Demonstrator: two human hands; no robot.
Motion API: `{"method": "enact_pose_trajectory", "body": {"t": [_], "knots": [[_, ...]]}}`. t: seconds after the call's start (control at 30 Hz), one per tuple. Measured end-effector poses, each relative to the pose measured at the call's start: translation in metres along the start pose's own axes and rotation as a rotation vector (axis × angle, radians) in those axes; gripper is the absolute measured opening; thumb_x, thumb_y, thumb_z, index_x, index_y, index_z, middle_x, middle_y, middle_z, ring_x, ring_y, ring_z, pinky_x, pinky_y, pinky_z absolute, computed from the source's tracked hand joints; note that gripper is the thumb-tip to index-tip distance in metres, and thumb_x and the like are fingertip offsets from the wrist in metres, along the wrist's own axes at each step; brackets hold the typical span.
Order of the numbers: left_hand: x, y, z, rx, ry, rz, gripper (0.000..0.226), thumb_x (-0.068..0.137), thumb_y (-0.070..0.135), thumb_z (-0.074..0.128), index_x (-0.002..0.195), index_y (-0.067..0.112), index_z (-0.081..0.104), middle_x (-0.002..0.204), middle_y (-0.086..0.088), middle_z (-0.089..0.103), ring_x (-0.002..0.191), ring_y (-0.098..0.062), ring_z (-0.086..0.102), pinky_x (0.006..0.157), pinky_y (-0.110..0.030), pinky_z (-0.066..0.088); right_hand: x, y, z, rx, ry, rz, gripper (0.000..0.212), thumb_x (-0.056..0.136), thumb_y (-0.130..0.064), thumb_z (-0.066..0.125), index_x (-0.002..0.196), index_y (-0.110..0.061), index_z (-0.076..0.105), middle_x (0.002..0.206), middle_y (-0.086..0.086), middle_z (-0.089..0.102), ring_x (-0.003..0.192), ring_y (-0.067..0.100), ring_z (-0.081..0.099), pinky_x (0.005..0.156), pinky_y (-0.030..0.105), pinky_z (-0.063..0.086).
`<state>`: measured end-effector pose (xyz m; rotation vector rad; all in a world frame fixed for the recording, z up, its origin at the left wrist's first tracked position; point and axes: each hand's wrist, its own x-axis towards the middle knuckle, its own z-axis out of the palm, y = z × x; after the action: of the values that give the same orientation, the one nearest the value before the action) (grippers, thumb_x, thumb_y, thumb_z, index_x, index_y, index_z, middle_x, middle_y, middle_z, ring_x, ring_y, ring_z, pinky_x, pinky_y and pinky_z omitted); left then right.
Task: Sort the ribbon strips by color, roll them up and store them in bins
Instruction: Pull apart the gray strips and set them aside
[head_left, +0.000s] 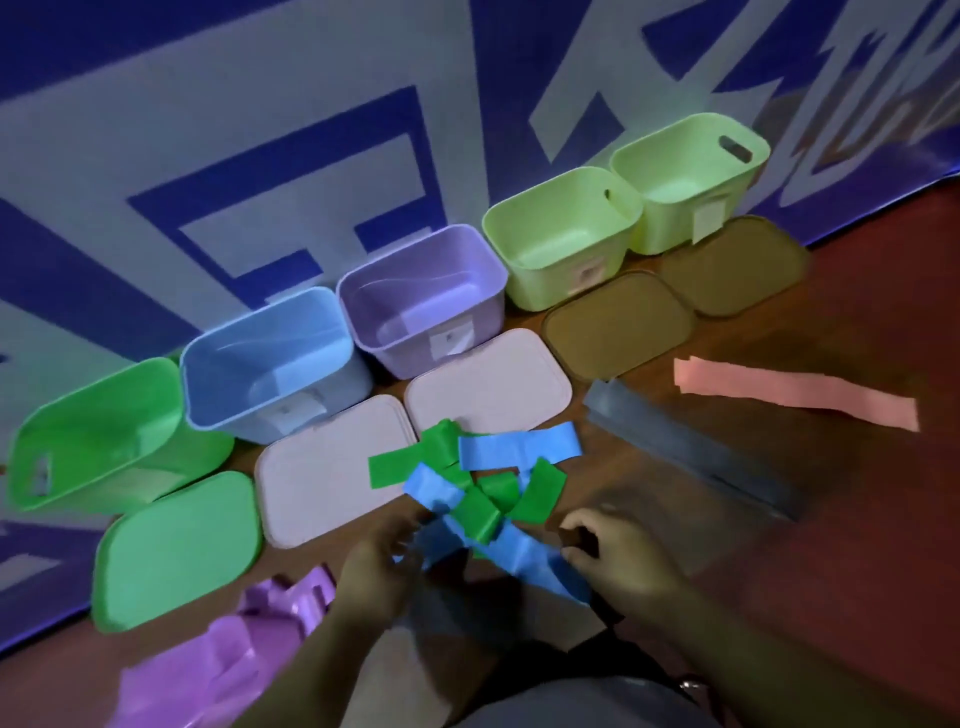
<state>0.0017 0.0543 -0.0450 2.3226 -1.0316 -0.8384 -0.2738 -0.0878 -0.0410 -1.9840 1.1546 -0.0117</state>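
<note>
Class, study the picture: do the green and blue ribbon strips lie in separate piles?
No, the green strips and blue strips lie crossed over each other in one tangled heap.

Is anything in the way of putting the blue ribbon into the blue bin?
Yes. Green strips lie tangled over the blue ribbon, so they likely need untangling first. A pale lid lies flat between the pile and the blue bin, but it is low enough to lift over. The bin itself is open.
</note>
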Motion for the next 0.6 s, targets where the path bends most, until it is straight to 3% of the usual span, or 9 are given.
{"method": "enact_pose_trajectory", "body": {"t": [0.1,0.17,0.23,0.33,0.43,0.5,0.6], "knots": [[-0.02,-0.022,-0.014,0.016,0.042,-0.007,0.032,0.077,0.002,0.074,0.102,0.02,0.068,0.097,0.004,0.067,0.087,-0.015,0.063,0.073,-0.021,0.043,-0.007,-0.025,0.03,-0.019,-0.033,-0.046,0.025,0.076,-0.033,0.06,0.101,-0.029,0.064,0.1,-0.013,0.066,0.094,0.007,0.059,0.078,0.019,0.042],[-0.024,-0.045,-0.022,0.145,0.019,0.043,0.036,0.072,0.019,0.075,0.108,0.017,0.07,0.102,0.003,0.065,0.089,-0.016,0.061,0.076,-0.025,0.043,-0.011,-0.038,0.048,-0.062,-0.053,-0.063,0.024,0.079,-0.034,0.062,0.103,-0.028,0.065,0.103,-0.012,0.066,0.097,0.007,0.06,0.078,0.018,0.04],[-0.023,-0.064,-0.027,0.218,-0.045,0.0,0.048,0.067,0.033,0.067,0.112,0.019,0.07,0.105,0.0,0.065,0.091,-0.021,0.063,0.078,-0.027,0.046,-0.013,-0.044,0.064,-0.12,-0.072,-0.094,0.013,0.077,-0.035,0.059,0.087,-0.026,0.061,0.092,-0.009,0.067,0.09,0.011,0.061,0.072,0.022,0.039],[-0.018,-0.082,-0.028,0.288,-0.121,0.013,0.058,0.071,0.035,0.072,0.127,0.021,0.064,0.122,-0.002,0.061,0.109,-0.023,0.059,0.097,-0.032,0.048,-0.018,-0.045,0.085,-0.204,-0.12,-0.072,0.009,0.071,-0.032,0.054,0.07,-0.025,0.048,0.081,-0.001,0.064,0.081,0.019,0.061,0.069,0.027,0.039],[-0.017,-0.09,-0.027,0.267,-0.161,0.038,0.064,0.075,0.026,0.077,0.135,0.023,0.056,0.132,-0.002,0.056,0.119,-0.022,0.055,0.105,-0.033,0.043,-0.026,-0.037,0.102,-0.234,-0.067,-0.013,0.015,0.069,-0.029,0.054,0.083,-0.024,0.06,0.089,0.003,0.061,0.087,0.024,0.062,0.076,0.031,0.044],[-0.018,-0.093,-0.025,0.221,-0.152,0.037,0.066,0.074,0.018,0.076,0.136,0.025,0.054,0.131,-0.001,0.059,0.118,-0.02,0.056,0.103,-0.031,0.045,-0.031,-0.032,0.109,-0.164,-0.018,0.034,0.03,0.07,-0.025,0.057,0.098,-0.022,0.066,0.095,0.004,0.061,0.092,0.024,0.061,0.08,0.031,0.045],[-0.023,-0.093,-0.025,0.061,-0.129,-0.002,0.064,0.077,0.012,0.076,0.134,0.029,0.052,0.118,0.007,0.062,0.106,-0.013,0.061,0.091,-0.024,0.048,-0.036,-0.038,0.11,-0.147,0.002,0.09,0.036,0.072,-0.02,0.061,0.107,-0.022,0.067,0.102,0.003,0.063,0.099,0.023,0.062,0.084,0.03,0.046]]}}
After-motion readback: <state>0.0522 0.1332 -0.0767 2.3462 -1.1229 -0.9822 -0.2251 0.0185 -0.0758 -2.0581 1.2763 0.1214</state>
